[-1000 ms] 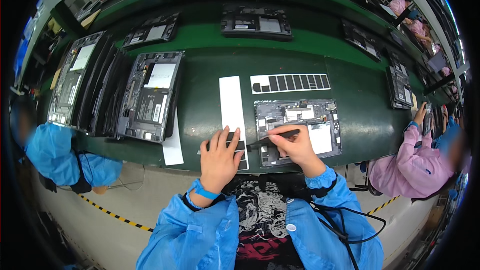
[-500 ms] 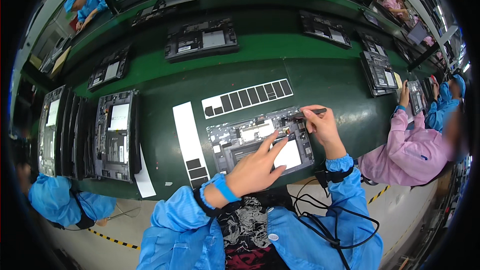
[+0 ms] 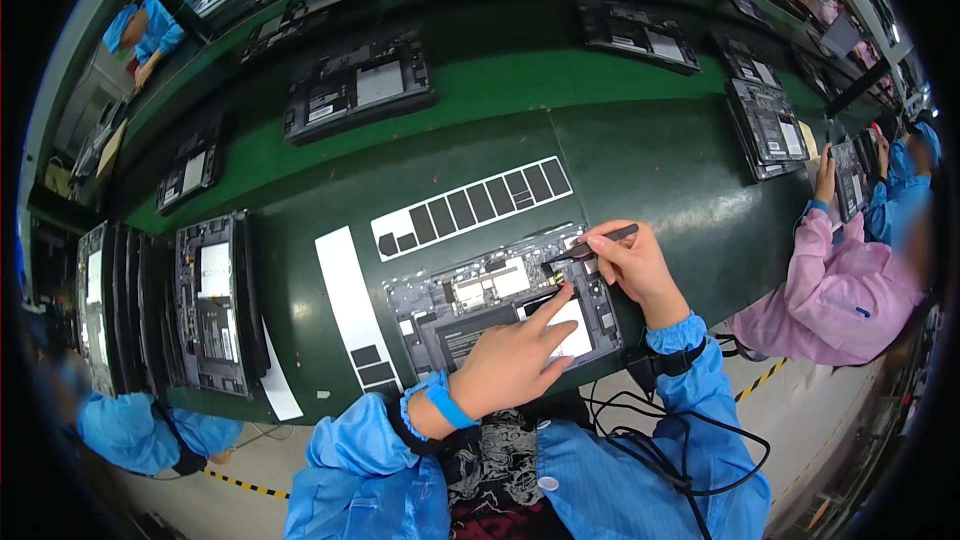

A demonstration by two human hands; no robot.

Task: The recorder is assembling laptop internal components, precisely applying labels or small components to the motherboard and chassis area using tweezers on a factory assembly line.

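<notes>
Green worktops stretch across the room, bending toward the dark rim of the view, with several uncovered tablets lying along the far bench. On the near one, straight in front of the person, lies an uncovered tablet with its inner parts facing up, set at a slight slant.

Coming over its lower edge, the left hand reaches across the middle of the tablet, fingers spread and holding nothing, covering part of the black battery and the white panel. Its index fingertip is just beside a small yellow-marked piece.

At the tablet's upper right, the right hand pinches dark tweezers between thumb and fingers, their tip over the board near that index finger; whether the tip touches cannot be told.

Just above the tablet is a white sheet with a row of black patches; to its left, a white strip with dark patches at its lower end. Further left stand stacked tablets. At right, a co-worker in pink holds another tablet.
</notes>
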